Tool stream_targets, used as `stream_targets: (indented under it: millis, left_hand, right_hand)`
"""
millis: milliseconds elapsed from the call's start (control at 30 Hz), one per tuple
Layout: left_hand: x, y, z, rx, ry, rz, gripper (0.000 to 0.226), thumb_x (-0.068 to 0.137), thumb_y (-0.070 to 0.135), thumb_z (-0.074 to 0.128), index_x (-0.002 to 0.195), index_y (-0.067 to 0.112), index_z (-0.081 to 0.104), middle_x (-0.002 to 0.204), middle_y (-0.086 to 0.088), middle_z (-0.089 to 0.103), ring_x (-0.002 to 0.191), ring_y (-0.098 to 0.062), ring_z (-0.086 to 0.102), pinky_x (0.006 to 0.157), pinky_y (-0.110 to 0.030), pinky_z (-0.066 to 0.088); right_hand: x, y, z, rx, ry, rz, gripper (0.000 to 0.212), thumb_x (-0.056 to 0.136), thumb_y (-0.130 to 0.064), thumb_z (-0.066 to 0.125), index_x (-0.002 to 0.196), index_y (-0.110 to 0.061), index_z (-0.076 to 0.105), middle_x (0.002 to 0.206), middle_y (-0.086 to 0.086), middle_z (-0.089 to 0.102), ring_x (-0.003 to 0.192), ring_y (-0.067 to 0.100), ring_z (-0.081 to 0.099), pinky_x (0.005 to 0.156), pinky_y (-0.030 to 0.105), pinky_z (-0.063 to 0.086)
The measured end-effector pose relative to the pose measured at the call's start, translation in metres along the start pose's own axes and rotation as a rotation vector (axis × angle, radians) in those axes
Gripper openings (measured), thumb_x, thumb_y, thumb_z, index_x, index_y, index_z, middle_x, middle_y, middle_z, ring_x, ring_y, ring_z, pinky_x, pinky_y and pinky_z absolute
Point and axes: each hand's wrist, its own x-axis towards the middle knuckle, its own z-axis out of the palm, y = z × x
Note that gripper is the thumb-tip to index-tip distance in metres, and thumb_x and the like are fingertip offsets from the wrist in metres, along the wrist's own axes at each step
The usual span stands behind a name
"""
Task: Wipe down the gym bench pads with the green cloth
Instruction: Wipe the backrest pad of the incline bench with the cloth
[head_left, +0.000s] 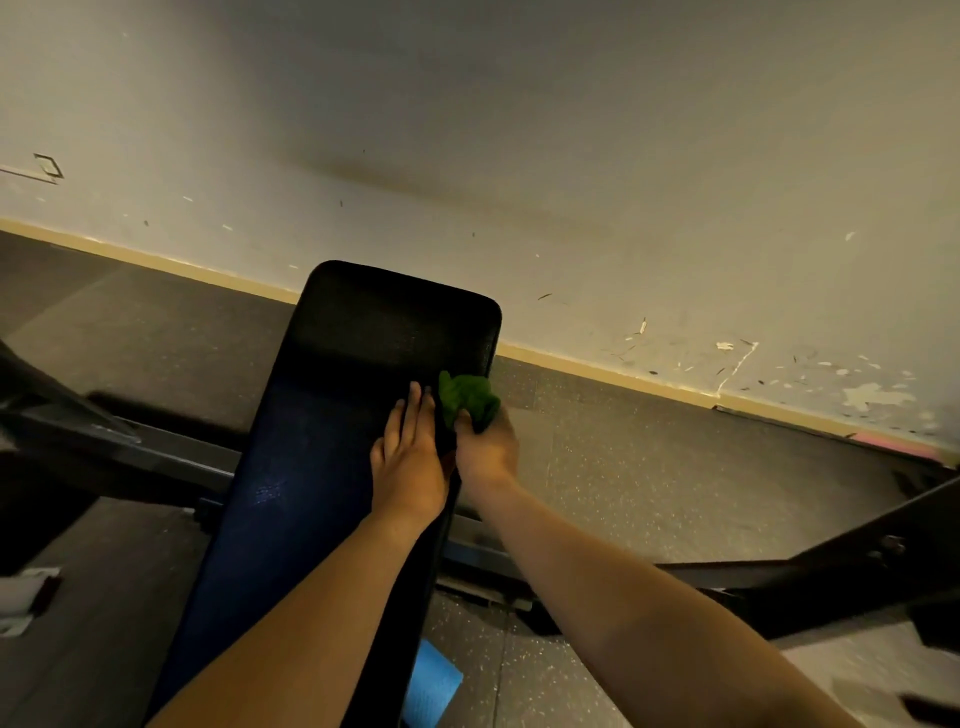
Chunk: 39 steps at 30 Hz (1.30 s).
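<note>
Head view, looking down along a long black bench pad (322, 441) that is stretching away toward a pale, scuffed wall (571, 156); the left hand (410, 462) is lying palm down on the pad's right side, fingers (415, 405) straight and close together, holding nothing; the right hand (487, 452) is sitting just beside it at the pad's right edge, fingers curling tightly round a green cloth (470, 397); the cloth is crumpled into a small wad, sticking out above the fist and touching the pad's edge; a dark metal frame (831, 566) is crossing the speckled floor (649, 467) beneath.
</note>
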Motion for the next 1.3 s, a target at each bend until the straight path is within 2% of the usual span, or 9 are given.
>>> stream_targets:
  millis: [67,200,333,533,633,733,1033,1200,1300]
  left_hand:
    - [0.0,-0.003,0.002,-0.003,0.005,0.001,0.082,0.101,0.031,0.053,0.16,0.027,-0.004,0.165,0.009,-0.022,0.153,-0.013,-0.014,0.123,-0.046,0.013]
    - [0.001,-0.005,0.006,0.02,0.029,0.02,0.082,0.101,0.046,0.048,0.159,0.027,-0.007,0.164,0.01,-0.022,0.153,-0.014,-0.011,0.121,-0.045,0.016]
    - [0.004,-0.005,0.007,0.072,0.017,0.003,0.082,0.102,0.049,0.044,0.159,0.027,-0.011,0.164,0.009,-0.024,0.153,-0.012,-0.015,0.12,-0.041,0.012]
    - [0.001,-0.001,0.005,0.018,0.004,-0.002,0.086,0.1,0.033,0.054,0.159,0.026,-0.008,0.165,0.007,-0.022,0.153,-0.013,-0.015,0.121,-0.042,0.01]
    - [-0.002,-0.002,0.001,0.009,-0.057,0.01,0.09,0.098,0.022,0.055,0.159,0.024,-0.012,0.164,0.004,-0.026,0.151,-0.013,-0.02,0.122,-0.042,0.006]
    - [-0.002,-0.009,-0.002,-0.015,-0.102,0.04,0.091,0.099,0.026,0.055,0.159,0.025,-0.014,0.163,0.005,-0.028,0.15,-0.012,-0.023,0.124,-0.043,0.003]
    - [-0.003,-0.012,0.006,0.079,-0.074,0.031,0.086,0.102,0.043,0.047,0.157,0.02,-0.015,0.162,0.001,-0.029,0.15,-0.015,-0.025,0.124,-0.039,0.0]
    - [-0.007,-0.015,0.01,-0.01,-0.023,0.069,0.087,0.101,0.036,0.053,0.159,0.024,-0.011,0.164,0.004,-0.025,0.151,-0.013,-0.023,0.124,-0.039,0.0]
    - [-0.01,-0.017,0.012,-0.014,-0.031,0.056,0.085,0.102,0.037,0.05,0.158,0.026,-0.013,0.163,0.006,-0.028,0.149,-0.01,-0.026,0.124,-0.038,-0.004]
  right_hand:
    - [0.003,-0.002,-0.007,-0.077,-0.038,-0.054,0.036,0.098,-0.02,0.058,0.133,-0.02,0.052,0.126,0.002,0.061,0.117,0.022,0.059,0.093,0.029,0.048]
    - [0.052,-0.032,-0.01,-0.016,-0.015,-0.227,0.069,0.097,-0.02,0.059,0.156,-0.021,0.024,0.154,0.006,0.038,0.141,0.023,0.038,0.117,0.042,0.033]
    - [0.065,-0.049,0.003,0.108,0.0,-0.208,0.059,0.094,-0.017,0.061,0.147,-0.018,0.034,0.134,0.006,0.056,0.123,0.019,0.052,0.108,0.035,0.042]
    - [0.015,-0.01,0.006,0.086,0.04,-0.073,0.035,0.101,-0.023,0.053,0.135,-0.017,0.049,0.12,0.003,0.062,0.107,0.018,0.06,0.084,0.023,0.041]
    - [-0.011,0.012,0.001,0.058,-0.049,-0.011,0.032,0.102,-0.028,0.051,0.132,-0.02,0.051,0.118,-0.003,0.06,0.109,0.015,0.059,0.088,0.023,0.041]
    - [-0.02,0.024,-0.003,0.038,-0.099,0.009,0.029,0.1,-0.03,0.053,0.129,-0.021,0.054,0.121,0.0,0.064,0.112,0.018,0.061,0.088,0.024,0.043]
    - [0.053,-0.047,0.002,0.058,0.022,-0.158,0.04,0.096,-0.025,0.059,0.133,-0.018,0.045,0.124,0.007,0.06,0.116,0.026,0.058,0.101,0.042,0.047]
    - [0.014,-0.005,0.003,0.12,0.004,-0.036,0.033,0.101,-0.029,0.053,0.132,-0.019,0.05,0.116,0.0,0.062,0.108,0.02,0.06,0.084,0.025,0.042]
    - [-0.007,0.018,0.002,0.096,-0.032,0.016,0.033,0.101,-0.035,0.052,0.13,-0.02,0.054,0.114,-0.005,0.061,0.106,0.014,0.059,0.086,0.024,0.043]
